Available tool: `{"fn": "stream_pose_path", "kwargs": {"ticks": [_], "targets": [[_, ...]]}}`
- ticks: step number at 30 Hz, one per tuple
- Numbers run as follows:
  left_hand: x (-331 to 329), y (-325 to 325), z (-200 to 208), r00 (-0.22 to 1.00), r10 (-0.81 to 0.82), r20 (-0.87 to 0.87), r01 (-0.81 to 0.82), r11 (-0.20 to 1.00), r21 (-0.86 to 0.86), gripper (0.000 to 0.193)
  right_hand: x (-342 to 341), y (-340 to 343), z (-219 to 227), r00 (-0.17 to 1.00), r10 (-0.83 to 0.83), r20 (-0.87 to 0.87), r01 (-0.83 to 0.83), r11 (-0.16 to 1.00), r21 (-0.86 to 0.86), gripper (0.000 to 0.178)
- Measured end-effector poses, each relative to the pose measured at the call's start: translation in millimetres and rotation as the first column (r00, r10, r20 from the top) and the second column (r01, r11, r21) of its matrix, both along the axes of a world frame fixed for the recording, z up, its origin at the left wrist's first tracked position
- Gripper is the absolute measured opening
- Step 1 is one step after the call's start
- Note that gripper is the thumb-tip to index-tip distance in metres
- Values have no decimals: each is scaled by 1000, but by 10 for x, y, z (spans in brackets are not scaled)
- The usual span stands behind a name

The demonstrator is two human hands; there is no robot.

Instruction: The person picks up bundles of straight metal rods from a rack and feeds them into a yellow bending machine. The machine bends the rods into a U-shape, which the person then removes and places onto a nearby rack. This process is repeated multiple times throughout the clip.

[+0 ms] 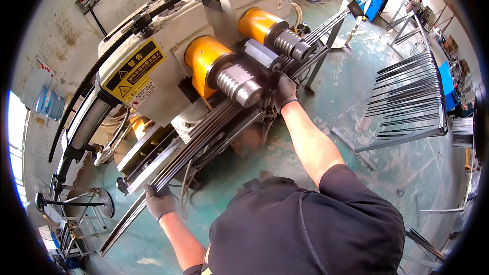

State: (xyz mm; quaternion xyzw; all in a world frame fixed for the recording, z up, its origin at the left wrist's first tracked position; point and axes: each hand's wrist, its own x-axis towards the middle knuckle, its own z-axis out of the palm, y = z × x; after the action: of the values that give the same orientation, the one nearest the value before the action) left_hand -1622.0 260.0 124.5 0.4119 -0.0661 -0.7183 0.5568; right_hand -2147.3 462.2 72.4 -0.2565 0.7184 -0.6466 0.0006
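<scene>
A rack of dark metal rods (407, 91) stands on the green floor (356, 173), a standing fan (76, 203) opposite.

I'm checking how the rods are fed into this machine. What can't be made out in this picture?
Head view:
- Right hand: its fingertips and hold on the rods are hidden by the glove and the machine.
- Left hand: the palm side on the rods is hidden.
- Where the rods enter the rollers: hidden in shadow.
- Warning label print: too small.
- Far rack: bent by the lens.

Dark grey gloves, black short-sleeved shirt (310, 224)
</scene>
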Motion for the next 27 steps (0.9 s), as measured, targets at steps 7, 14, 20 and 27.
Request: {"fn": "stream_pose_path", "kwargs": {"ticks": [7, 14, 20, 27], "targets": [[-760, 99, 32, 984, -174, -27, 173, 984, -33, 34, -435, -124, -441, 877, -253, 408, 317, 944, -96, 46], [-302, -65, -248, 962, -245, -118, 221, 958, -183, 33, -164, -113, 71, 874, -217, 434, 180, 976, 125, 51], [-86, -269, -144, 945, -259, -200, 203, 943, -265, 31, 43, -40, 631, 551, -101, 828, 371, 919, -134, 56], [-182, -243, 18, 997, -53, -53, 41, 977, -209, 35, 174, -96, 807, 704, -272, 656, 323, 945, 45, 51]]}}
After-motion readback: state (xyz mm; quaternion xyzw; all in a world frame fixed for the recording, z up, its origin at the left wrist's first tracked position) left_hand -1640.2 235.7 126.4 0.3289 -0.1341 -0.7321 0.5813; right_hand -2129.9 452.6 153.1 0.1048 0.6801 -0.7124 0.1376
